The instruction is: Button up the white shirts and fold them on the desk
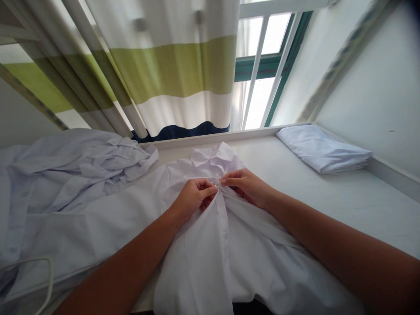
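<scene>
A white button shirt (210, 253) lies spread front-up on a white surface (344, 197), its collar (213, 155) toward the window. My left hand (193, 197) pinches the shirt's front placket just below the collar. My right hand (246, 186) pinches the opposite edge of the placket at the same spot, fingertips meeting those of the left around a small button. More buttons run down the placket toward me.
A heap of crumpled white garments (82, 170) lies at the left. A folded white cloth (323, 151) sits at the back right by the wall. A striped curtain (170, 70) and a window (262, 74) stand behind. A white cable (46, 280) loops at lower left.
</scene>
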`<state>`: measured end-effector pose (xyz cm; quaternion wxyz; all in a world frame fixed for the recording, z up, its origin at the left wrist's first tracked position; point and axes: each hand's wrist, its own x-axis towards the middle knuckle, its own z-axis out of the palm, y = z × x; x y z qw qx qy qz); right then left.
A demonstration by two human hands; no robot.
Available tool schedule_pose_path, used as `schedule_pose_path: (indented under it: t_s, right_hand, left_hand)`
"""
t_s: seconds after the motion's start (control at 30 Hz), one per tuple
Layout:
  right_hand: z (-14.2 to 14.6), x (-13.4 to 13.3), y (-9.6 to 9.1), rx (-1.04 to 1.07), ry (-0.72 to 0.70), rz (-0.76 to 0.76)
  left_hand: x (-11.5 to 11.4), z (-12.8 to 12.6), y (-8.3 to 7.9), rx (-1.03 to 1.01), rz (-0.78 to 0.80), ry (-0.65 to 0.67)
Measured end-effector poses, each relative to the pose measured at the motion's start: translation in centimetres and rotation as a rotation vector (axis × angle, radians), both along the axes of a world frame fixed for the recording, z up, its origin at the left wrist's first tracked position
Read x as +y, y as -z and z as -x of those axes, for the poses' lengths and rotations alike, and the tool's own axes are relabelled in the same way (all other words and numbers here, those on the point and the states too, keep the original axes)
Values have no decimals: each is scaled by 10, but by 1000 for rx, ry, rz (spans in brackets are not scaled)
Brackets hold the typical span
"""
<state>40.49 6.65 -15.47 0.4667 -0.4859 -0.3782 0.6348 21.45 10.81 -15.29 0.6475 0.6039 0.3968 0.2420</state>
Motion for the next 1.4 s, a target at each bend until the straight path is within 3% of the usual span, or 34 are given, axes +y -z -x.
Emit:
schedule_pose_path:
  t_s: [0.13,0.43,0.8,1.13,1.4]
  right_hand:
    - [-3,0,-1,7,-20,-6]
    - [-22,8,2,-220,-175,-116]
    - [-19,7,-1,-405,-184,-207]
    - [-15,8,3,-401,-190,-242]
    - [-15,7,0,-527,-210,-294]
  left_hand:
    - [-1,-1,0,11,-6,-10]
    - [-2,-2,3,30,-4,7]
    - [0,-2,10,16,-23,24]
    - [0,-3,11,36,-4,33]
    - [3,-2,11,19,6,72]
